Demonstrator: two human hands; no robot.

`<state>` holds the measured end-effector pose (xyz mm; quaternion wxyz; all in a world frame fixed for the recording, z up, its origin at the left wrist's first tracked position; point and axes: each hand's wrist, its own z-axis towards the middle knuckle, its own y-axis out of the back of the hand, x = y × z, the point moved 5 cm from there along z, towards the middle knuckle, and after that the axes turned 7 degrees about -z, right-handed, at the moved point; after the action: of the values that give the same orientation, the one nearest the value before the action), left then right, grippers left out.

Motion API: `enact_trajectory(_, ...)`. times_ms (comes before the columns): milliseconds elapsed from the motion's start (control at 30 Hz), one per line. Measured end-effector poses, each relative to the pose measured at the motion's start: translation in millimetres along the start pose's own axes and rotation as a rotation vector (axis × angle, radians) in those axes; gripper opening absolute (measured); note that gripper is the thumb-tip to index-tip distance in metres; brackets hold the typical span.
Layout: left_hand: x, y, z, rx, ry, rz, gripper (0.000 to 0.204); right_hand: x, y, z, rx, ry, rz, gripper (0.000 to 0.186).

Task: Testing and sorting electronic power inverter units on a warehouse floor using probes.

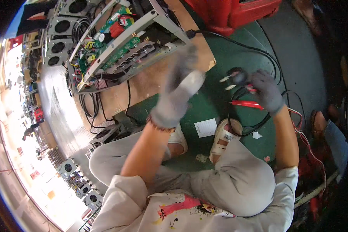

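My left hand, in a grey glove with a white patch, is raised beside the open machine chassis. Motion smears its fingers, so what they do is unclear. The chassis is a metal frame with green circuit boards, wires and a red component. On the right, my right hand, also gloved in grey, is low over the green floor with curled fingers. A small red thing shows at its fingertips, its kind partly hidden. A red-handled screwdriver lies just below them. Near the fingertips is a dark round roll.
The chassis stands on a wooden board. A black cable loops across the green floor around the right hand. A white paper slip lies between my sandals. A red plastic object stands ahead. Fan units line the left.
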<state>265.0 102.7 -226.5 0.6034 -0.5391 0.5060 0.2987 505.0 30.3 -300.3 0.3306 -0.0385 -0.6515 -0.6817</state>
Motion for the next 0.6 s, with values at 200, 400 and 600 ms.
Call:
enact_trajectory(200, 92.4, -28.5, -2.5, 0.398, 0.171, -0.234, 0.042, -31.8, -65.9, 25.1, 0.329, -0.116, 0.288, 0.03)
enact_trajectory(400, 98.3, -32.5, 30.7, 0.075, 0.221, -0.686, 0.031, -17.1, -54.3, 31.7, -0.012, -0.096, 0.207, 0.031)
enact_trajectory(600, 121.7, -41.7, 25.6, 0.012, 0.375, -0.423, 0.027, 16.9, 14.1, -35.4, -0.253, -0.667, 0.26, 0.032)
